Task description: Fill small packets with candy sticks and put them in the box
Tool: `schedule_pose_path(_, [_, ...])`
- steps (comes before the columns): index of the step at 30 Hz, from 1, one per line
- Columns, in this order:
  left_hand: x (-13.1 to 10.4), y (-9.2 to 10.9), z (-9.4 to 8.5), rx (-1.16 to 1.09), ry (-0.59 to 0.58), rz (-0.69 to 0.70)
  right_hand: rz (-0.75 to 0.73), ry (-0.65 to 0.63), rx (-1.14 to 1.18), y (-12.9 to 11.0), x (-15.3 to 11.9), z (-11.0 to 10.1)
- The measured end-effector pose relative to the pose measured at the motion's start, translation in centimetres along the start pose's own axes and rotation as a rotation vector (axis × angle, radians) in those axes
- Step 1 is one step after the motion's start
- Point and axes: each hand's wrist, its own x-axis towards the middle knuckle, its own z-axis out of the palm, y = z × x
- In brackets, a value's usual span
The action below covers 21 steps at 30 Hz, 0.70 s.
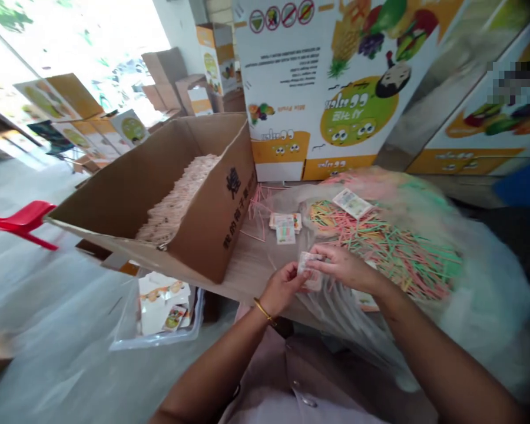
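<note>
1. Head view: a small white packet (311, 281) is held up above the bench (246, 259), by its near edge.
2. Its long axis runs roughly from the near edge towards the far edge; which end is its top I cannot tell.
3. Left hand (286, 284): thumb and fingers closed on the packet's left side.
4. Right hand (342, 266): fingers bent in against its upper part; whether they pinch it, I cannot tell.
5. Colored sticks (417, 262) lie to the right.
</note>
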Motion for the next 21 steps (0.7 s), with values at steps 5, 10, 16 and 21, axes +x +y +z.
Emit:
schedule_pose_path(5, [0.9,-0.5,-1.4,0.24,0.048,0.131,-0.001,0.075,0.056,0.6,-0.1,0.4])
schedule_pose_path(10, [4.4,0.7,-4.2,0.383,0.282,0.241,0.08,0.243,0.052,1.7,-1.1,-1.3])
schedule_pose_path(16, [10.5,0.7,-5.9,0.55,0.399,0.284,0.172,0.314,0.07,3.3,-3.8,-3.0])
schedule_pose_path(21, [12.4,0.3,-6.2,0.744,0.588,0.345,0.2,0.356,0.201,5.5,-6.9,-3.1])
